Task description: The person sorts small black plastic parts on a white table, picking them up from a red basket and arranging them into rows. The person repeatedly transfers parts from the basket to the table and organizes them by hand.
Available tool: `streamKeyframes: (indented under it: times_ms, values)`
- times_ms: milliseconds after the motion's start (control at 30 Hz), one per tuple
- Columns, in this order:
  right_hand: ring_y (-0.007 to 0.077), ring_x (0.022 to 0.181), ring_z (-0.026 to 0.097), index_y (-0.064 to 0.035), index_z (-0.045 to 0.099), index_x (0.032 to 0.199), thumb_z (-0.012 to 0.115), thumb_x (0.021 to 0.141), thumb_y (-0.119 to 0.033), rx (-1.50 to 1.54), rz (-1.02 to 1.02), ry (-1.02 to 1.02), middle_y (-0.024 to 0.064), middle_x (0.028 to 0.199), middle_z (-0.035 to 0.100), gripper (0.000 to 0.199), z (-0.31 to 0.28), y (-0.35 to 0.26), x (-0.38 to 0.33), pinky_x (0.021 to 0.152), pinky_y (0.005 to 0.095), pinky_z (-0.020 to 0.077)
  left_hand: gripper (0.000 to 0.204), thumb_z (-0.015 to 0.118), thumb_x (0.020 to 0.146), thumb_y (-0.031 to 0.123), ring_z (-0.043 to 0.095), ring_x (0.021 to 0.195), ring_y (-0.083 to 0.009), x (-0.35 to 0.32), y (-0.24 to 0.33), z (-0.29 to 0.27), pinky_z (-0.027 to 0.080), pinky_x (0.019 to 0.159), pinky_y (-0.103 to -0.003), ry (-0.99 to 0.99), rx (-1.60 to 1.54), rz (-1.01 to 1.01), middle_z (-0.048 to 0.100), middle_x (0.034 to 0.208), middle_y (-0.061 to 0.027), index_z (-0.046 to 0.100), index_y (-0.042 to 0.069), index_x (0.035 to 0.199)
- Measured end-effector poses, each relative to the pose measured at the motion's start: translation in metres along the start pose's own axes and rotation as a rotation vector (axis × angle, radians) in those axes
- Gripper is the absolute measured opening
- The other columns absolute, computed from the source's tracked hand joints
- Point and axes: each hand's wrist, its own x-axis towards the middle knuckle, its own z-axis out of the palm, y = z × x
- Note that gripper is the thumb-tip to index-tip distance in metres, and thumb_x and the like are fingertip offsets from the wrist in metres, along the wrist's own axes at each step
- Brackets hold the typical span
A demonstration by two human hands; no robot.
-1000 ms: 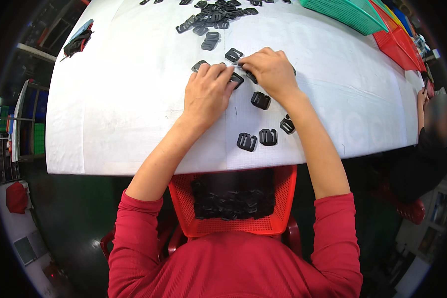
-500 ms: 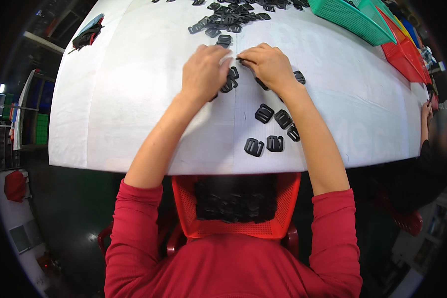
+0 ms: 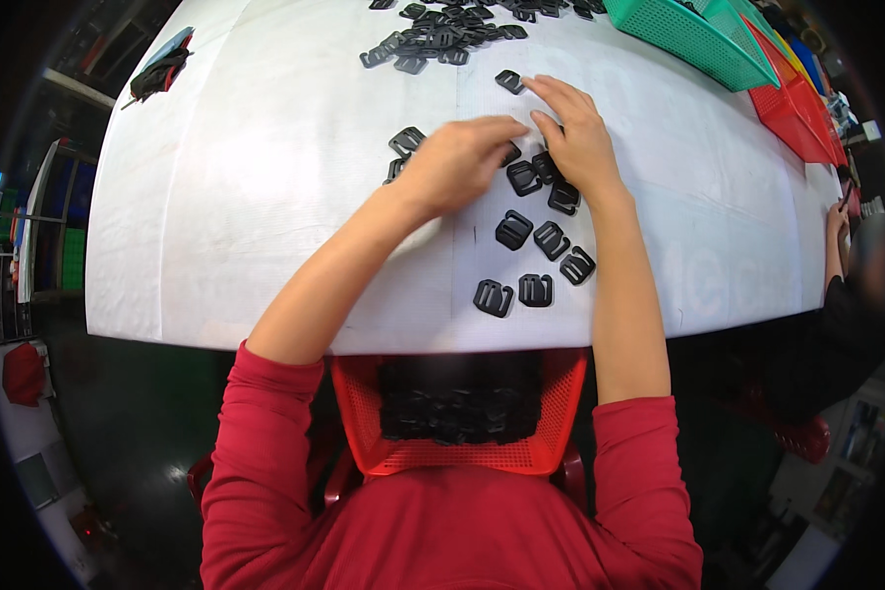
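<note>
White desk [image 3: 265, 216]. Left hand [image 3: 452, 162]: fingers curled over black plastic buckles [image 3: 536, 236] near desk centre, grip not discernible. Right hand [image 3: 575, 138]: open, fingers flat on buckles. Red basket [image 3: 462, 457] of buckles in lap. Green basket [image 3: 693, 39] far right.

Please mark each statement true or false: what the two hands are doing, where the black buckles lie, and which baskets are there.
1. Both hands, left hand and right hand, rest on the white table. True.
2. The red basket in the lap is empty. False: it holds black buckles.
3. Two buckles lie side by side near the table's front edge. True.
4. The green basket stands at the far left. False: it is at the far right.
5. A buckle pile lies at the far edge. True.
</note>
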Motion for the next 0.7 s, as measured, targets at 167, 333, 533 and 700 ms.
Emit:
streamKeyframes:
  times_ms: [167, 333, 533, 700]
  values:
    - [0.0244, 0.131, 0.048, -0.0196, 0.055, 0.135, 0.058, 0.094, -0.025, -0.173, 0.013, -0.164, 0.0038, 0.139, 0.055, 0.041, 0.021, 0.013, 0.026, 0.105, 0.0484, 0.0401, 0.027, 0.061, 0.091, 0.002, 0.067, 0.099, -0.0188, -0.020, -0.030, -0.050, 0.052, 0.085, -0.030, 0.287, 0.079, -0.096, 0.071, 0.113, -0.0077, 0.071, 0.009, 0.114]
    - [0.0210, 0.128, 0.051, -0.0192, 0.066, 0.122, 0.061, 0.093, -0.027, -0.459, 0.052, -0.361, 0.0021, 0.128, 0.062, 0.031, 0.004, -0.023, 0.028, 0.107, 0.0507, 0.0354, 0.023, 0.067, 0.087, 0.006, 0.065, 0.099, -0.0237, -0.063, -0.024, -0.067, 0.051, 0.086, -0.033, 0.230, 0.256, -0.144, 0.070, 0.111, -0.0084, 0.073, 0.006, 0.109]
    - [0.0183, 0.098, 0.059, -0.0143, 0.072, 0.102, 0.067, 0.087, -0.021, -0.106, -0.199, -0.210, -0.0009, 0.097, 0.067, 0.017, -0.006, -0.095, -0.026, 0.085, 0.0378, 0.0421, 0.031, 0.075, 0.082, 0.018, 0.060, 0.105, -0.0254, -0.085, -0.006, -0.049, 0.050, 0.088, -0.037, 0.163, 0.446, -0.120, 0.068, 0.114, -0.0071, 0.071, 0.004, 0.109]
    - [0.0172, 0.090, 0.059, -0.0120, 0.071, 0.096, 0.071, 0.082, -0.016, -0.229, -0.255, -0.149, -0.0018, 0.085, 0.065, 0.014, 0.005, -0.102, -0.039, 0.079, 0.0335, 0.0414, 0.043, 0.075, 0.082, 0.024, 0.059, 0.102, -0.0269, -0.081, -0.004, -0.050, 0.049, 0.089, -0.037, 0.238, 0.334, -0.219, 0.065, 0.109, -0.0096, 0.063, 0.007, 0.119]
